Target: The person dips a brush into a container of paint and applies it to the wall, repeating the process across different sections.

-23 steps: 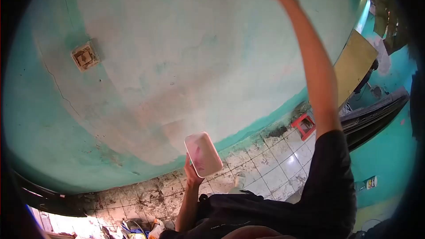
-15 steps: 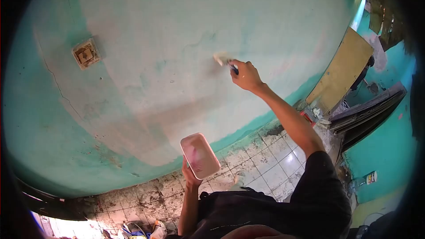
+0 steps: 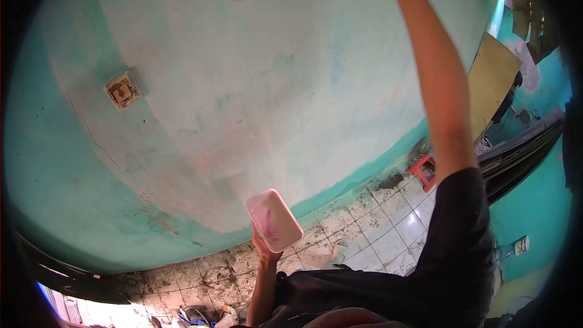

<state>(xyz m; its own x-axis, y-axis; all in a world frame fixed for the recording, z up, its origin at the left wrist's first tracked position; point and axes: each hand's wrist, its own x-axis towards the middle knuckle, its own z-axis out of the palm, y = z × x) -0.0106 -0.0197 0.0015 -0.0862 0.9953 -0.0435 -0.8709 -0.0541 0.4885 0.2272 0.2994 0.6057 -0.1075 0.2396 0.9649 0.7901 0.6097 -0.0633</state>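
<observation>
My left hand [image 3: 265, 250] is wrapped around the lower left side of a pale rectangular plastic tub [image 3: 285, 214], held tilted in front of the wall. Pinkish streaks of paint show inside the tub. My right arm [image 3: 440, 79] is stretched up along the wall, and its hand lies beyond the top edge of the view. The paintbrush seen earlier in that hand is out of sight too. Facing me is a turquoise wall [image 3: 200, 85] with a broad area of thin, whitish-pink paint.
A dirty switch box [image 3: 123, 90] sits on the wall at left. A red stool [image 3: 423, 173], a leaning board [image 3: 495, 79] and dark stacked panels [image 3: 525, 152] stand at right. Stained tiles [image 3: 370, 231] cover the floor. A jar [image 3: 521, 245] is at lower right.
My right hand with the brush has gone from mid-wall up past the top edge. The left hand and tub stay nearly in place. The view has shifted slightly.
</observation>
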